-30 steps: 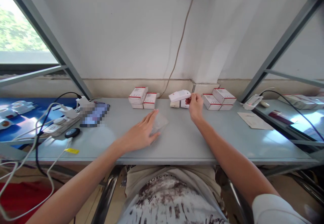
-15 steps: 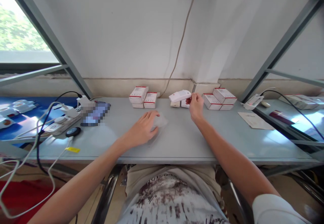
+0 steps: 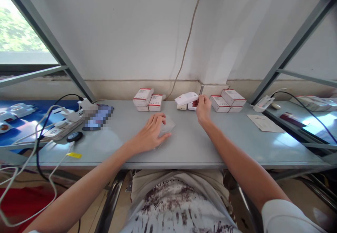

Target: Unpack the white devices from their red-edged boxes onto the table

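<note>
My right hand (image 3: 203,108) pinches the right end of a flat white device (image 3: 186,98) near the back of the grey table. Below the device lie a cream-coloured item (image 3: 182,107) and a small white item (image 3: 191,107), both partly covered. My left hand (image 3: 153,131) is over the middle of the table with its thumb and fingers apart. A crumpled clear plastic bag (image 3: 168,123) lies beside and partly under that hand.
White boxes with red edges stand at the back left (image 3: 143,97) and back right (image 3: 233,98). A phone (image 3: 98,117), power strip (image 3: 63,127), round black puck (image 3: 75,136) and cables are at left. A paper sheet (image 3: 264,123) lies at right.
The thumb of my left hand has spread away from its fingers, and more of the plastic bag shows. My right hand still holds the white device in nearly the same place.
</note>
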`<state>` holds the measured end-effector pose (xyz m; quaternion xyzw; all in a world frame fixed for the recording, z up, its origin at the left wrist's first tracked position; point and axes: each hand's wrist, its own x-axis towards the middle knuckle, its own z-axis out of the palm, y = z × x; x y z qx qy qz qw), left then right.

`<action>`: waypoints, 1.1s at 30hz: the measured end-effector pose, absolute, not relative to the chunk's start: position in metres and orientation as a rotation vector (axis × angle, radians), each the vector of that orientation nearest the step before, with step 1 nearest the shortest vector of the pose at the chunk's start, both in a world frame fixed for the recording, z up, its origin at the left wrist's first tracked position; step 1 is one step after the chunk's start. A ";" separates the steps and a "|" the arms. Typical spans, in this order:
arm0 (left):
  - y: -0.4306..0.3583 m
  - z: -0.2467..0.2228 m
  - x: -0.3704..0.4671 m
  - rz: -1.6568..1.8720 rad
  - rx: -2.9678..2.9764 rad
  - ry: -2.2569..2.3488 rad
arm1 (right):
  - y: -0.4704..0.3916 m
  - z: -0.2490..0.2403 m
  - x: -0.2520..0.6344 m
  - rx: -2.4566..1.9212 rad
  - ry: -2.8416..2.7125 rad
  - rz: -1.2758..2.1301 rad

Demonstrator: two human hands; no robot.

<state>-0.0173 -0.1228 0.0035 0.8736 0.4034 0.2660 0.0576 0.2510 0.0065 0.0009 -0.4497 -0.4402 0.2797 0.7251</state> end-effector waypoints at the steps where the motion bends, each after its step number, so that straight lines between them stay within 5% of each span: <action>1: -0.123 0.003 -0.019 0.798 2.641 1.187 | 0.007 0.000 0.251 -0.988 -0.972 0.621; 18: -0.115 -0.018 -0.027 0.258 2.647 1.251 | 0.002 0.002 0.251 -0.995 -0.968 0.637; 26: -0.114 -0.012 -0.017 0.850 2.615 1.142 | 0.002 0.003 0.250 -1.006 -0.959 0.657; 33: -0.107 -0.028 -0.023 0.611 2.675 1.040 | 0.003 0.002 0.251 -1.008 -0.954 0.668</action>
